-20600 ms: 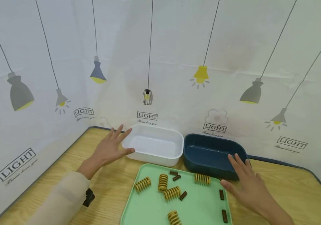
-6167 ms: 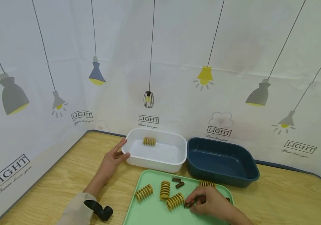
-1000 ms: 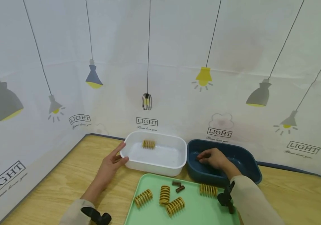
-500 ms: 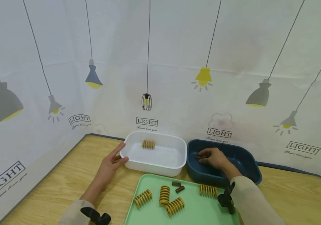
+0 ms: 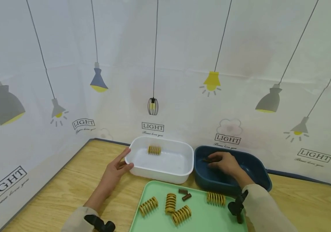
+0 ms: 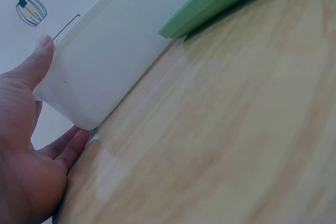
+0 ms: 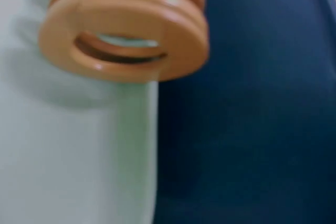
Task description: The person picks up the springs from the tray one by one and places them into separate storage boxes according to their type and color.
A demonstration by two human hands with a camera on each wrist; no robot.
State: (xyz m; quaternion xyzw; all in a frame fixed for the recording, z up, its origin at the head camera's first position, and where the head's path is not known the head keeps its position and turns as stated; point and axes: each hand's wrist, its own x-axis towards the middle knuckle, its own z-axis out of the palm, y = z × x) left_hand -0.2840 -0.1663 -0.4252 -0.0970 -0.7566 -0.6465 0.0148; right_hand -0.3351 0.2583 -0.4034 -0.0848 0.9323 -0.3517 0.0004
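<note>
In the head view my left hand (image 5: 114, 170) rests at the left end of the white bin (image 5: 162, 175), thumb and fingers spread along its wall. One yellow coil spring (image 5: 154, 150) lies inside that bin. My right hand (image 5: 226, 164) is inside the dark blue bin (image 5: 259, 167), thumb and index parted. A small dark brown spring (image 5: 204, 159) lies by its fingertips, partly hidden. On the green tray (image 5: 206, 219) are several yellow springs (image 5: 182, 215) and small brown springs (image 5: 186, 197). The right wrist view shows a yellow spring (image 7: 126, 30) close up, without the hand.
Both bins stand side by side against the printed wall cloth (image 5: 183, 96). The tray is just in front of them on the wooden table (image 5: 61, 193). Black wrist cameras (image 5: 236, 206) sit on both forearms, the right one over the tray's right edge.
My right fingers have parted, and the small brown spring has shifted slightly away from them within the blue bin. The left hand stays at the white bin; the head view has shifted slightly.
</note>
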